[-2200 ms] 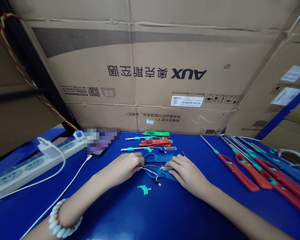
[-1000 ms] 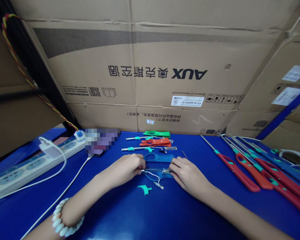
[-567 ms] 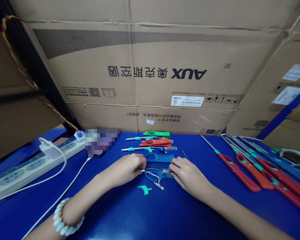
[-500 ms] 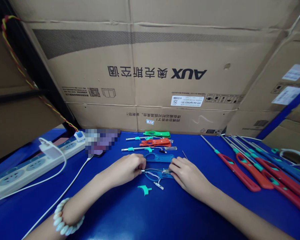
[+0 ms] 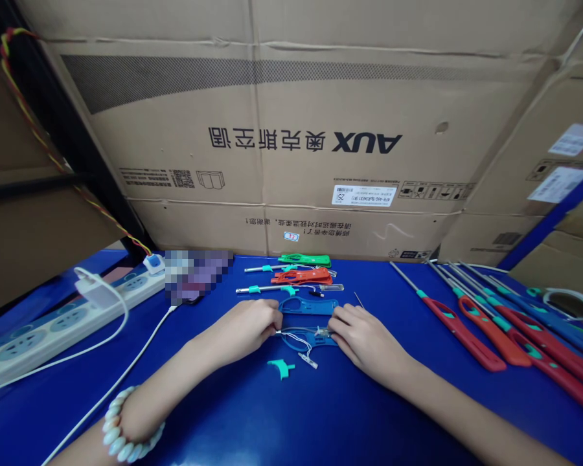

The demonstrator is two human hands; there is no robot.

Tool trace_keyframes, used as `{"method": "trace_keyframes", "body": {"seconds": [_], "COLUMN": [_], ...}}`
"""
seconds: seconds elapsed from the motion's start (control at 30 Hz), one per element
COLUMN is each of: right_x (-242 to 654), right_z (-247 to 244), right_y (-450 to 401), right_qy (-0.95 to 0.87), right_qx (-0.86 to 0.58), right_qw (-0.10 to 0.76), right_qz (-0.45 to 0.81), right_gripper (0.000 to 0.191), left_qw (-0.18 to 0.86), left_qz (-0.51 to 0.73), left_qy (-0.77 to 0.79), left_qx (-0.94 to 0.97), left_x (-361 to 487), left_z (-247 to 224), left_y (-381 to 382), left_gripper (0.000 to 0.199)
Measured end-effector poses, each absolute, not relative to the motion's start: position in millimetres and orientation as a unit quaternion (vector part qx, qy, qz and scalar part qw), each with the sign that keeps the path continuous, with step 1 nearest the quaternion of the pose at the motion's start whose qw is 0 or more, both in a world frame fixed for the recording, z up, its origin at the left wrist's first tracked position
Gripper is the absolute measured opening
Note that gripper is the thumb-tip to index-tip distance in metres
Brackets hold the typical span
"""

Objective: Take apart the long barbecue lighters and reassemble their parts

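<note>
My left hand (image 5: 257, 318) is closed, its fingertips pinching a metal lighter tube mostly hidden under them. A thin hose and white wires lead from there to the right. My right hand (image 5: 364, 330) is closed over the right end of a blue lighter handle half (image 5: 315, 339), where a clear fuel tank with a valve (image 5: 323, 332) partly shows. A second blue handle half (image 5: 304, 306) lies just behind, between my hands. In front, a small clear-white igniter (image 5: 308, 361) hangs on the wires, and a green trigger (image 5: 284, 369) rests on the table.
Red (image 5: 304, 277) and green lighter parts (image 5: 305, 260) with metal tubes lie behind my hands. At right are several assembled lighters (image 5: 466, 336) and a tape roll (image 5: 571, 303). A power strip (image 5: 68, 320) and phone (image 5: 208, 272) lie left; a large cardboard sheet (image 5: 291, 97) stands behind.
Almost nothing differs. My left hand's fingertips have shifted very slightly; my right hand keeps its place, and the parts lie as before.
</note>
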State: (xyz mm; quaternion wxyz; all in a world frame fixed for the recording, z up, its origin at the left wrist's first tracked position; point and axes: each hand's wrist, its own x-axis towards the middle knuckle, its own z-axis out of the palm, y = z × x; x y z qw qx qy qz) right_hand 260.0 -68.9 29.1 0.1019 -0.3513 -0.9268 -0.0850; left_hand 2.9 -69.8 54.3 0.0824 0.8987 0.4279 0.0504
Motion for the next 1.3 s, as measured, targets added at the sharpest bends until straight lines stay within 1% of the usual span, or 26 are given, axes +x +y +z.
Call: {"method": "trace_keyframes", "body": {"seconds": [0.13,0.6,0.63,0.73,0.77,0.87,1.3], "right_x": [260,261,261,262,261,260,256], "right_z": [29,26,25,23,23,23,22], "right_y": [-69,-68,-68,-68,-68,-70,-72], "right_qy": [-0.926,-0.932,-0.935,-0.942,-0.943,-0.943,-0.937], "right_qx": [-0.355,-0.325,-0.311,-0.269,-0.259,-0.246,-0.24], "right_qw": [0.1,0.122,0.123,0.123,0.121,0.106,0.104], "right_qz": [-0.084,-0.106,-0.116,-0.16,-0.173,-0.197,-0.232], "right_gripper": [0.01,0.012,0.015,0.032,0.035,0.033,0.034], "left_qw": [0.047,0.01,0.008,-0.001,-0.005,-0.014,-0.011], "left_qz": [0.036,0.003,0.0,0.008,0.013,0.018,0.026], "left_qy": [0.423,0.423,0.423,0.418,0.418,0.422,0.383], "left_qx": [0.904,0.906,0.906,0.908,0.908,0.906,0.923], "left_x": [3,9,10,12,12,13,18], "left_z": [53,54,55,55,55,55,54], "left_y": [-70,-72,-73,-75,-76,-78,-77], "left_gripper": [0.023,0.026,0.026,0.027,0.029,0.035,0.039]}}
